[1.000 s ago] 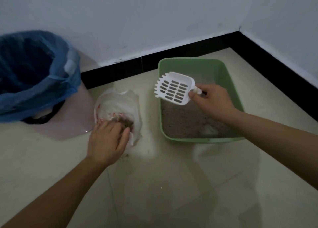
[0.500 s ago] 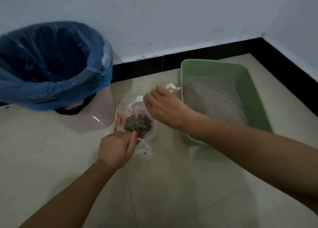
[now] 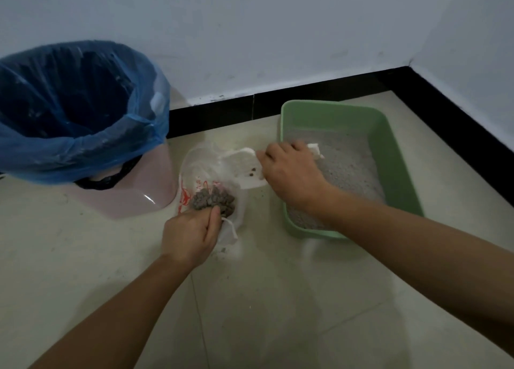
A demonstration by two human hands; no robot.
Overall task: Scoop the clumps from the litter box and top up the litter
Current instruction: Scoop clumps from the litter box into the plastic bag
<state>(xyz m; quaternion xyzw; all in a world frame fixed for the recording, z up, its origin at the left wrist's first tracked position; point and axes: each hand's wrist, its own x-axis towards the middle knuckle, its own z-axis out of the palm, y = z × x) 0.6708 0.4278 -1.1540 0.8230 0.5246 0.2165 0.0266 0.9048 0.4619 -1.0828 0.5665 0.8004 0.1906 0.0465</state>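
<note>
A green litter box (image 3: pixel 389 157) with pale grey litter sits on the floor near the room's corner. Left of it lies a thin white plastic bag (image 3: pixel 194 174) with red print, holding a heap of grey clumps (image 3: pixel 212 199). My left hand (image 3: pixel 189 235) pinches the bag's near edge and holds it open. My right hand (image 3: pixel 289 171) grips a white scoop (image 3: pixel 244 171), tipped into the bag's mouth between bag and box. A few dark crumbs cling to the scoop's inside. Its handle end pokes out behind my hand over the litter.
A pink bin (image 3: pixel 130 196) lined with a blue bag (image 3: pixel 78 110) stands at the left, close to the white bag. A black skirting board (image 3: pixel 222 112) runs along both walls. Litter crumbs are scattered on the pale tile floor (image 3: pixel 278 299) near the bag.
My right hand carried the scoop from above the litter box leftward to the bag and tipped it. The view shifted left, showing more of the bin. My left hand stayed on the bag's edge.
</note>
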